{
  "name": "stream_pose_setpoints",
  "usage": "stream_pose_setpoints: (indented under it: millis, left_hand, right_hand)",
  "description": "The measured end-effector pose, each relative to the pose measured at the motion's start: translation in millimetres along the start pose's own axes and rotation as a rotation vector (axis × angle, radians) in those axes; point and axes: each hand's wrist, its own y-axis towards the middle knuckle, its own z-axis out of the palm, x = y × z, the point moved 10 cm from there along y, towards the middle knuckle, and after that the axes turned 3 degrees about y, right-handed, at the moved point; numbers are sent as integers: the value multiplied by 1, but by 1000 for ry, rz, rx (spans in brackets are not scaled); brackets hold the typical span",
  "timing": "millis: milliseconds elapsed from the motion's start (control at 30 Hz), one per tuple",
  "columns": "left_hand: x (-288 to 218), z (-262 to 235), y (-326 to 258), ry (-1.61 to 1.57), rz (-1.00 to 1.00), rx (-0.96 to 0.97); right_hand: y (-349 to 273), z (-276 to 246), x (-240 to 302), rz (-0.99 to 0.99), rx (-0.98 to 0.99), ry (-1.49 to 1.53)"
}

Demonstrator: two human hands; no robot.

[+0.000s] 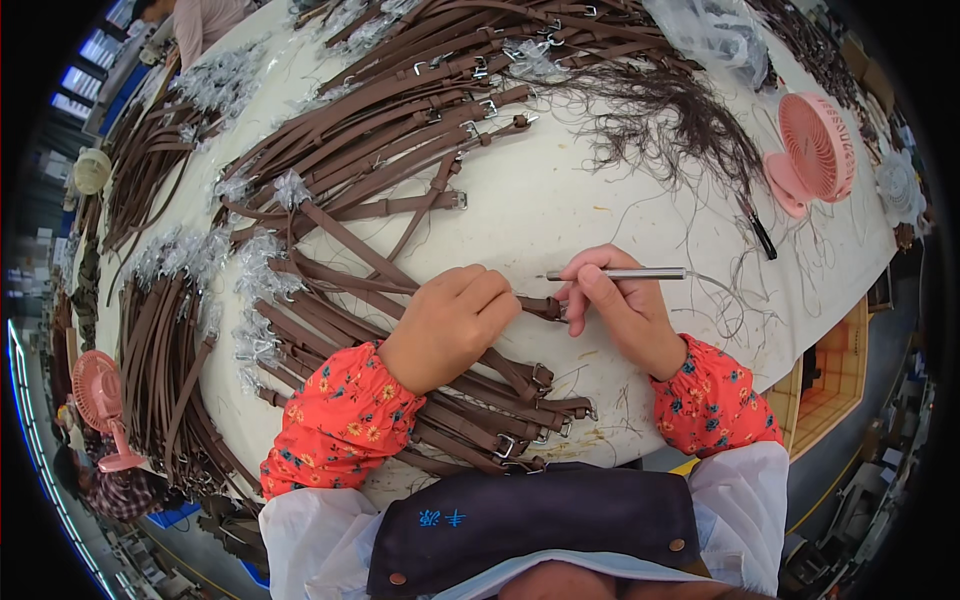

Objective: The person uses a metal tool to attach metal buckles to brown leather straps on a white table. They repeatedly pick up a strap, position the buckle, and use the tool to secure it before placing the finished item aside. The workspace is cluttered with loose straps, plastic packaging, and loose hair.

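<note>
My left hand [450, 325] is closed around a brown leather belt [538, 306], whose buckle end sticks out to the right of the fingers. My right hand [625, 315] grips a slim silver pen-shaped tool [645, 273] with a thin cord at its back end. The tool's fine tip points left, just above the belt. Lower fingers of the right hand are beside the buckle; whether they touch it I cannot tell. More brown belts [480, 430] with silver buckles lie under and in front of my left hand.
Belt bundles [165, 370] with clear plastic wrapping cover the left and far table. Dark loose threads [680, 120] spread at the far right, near a black-handled tool [763, 236]. Pink fans stand at the right [815, 145] and left [97, 390]. An orange crate [835, 365] sits below the table's right edge.
</note>
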Motion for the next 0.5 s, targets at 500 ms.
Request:
stream_pose_setpoints:
  millis: [500]
  left_hand:
    - [25, 22, -5, -422, -318, 150]
  right_hand:
    - [-2, 1, -5, 74, 48, -36]
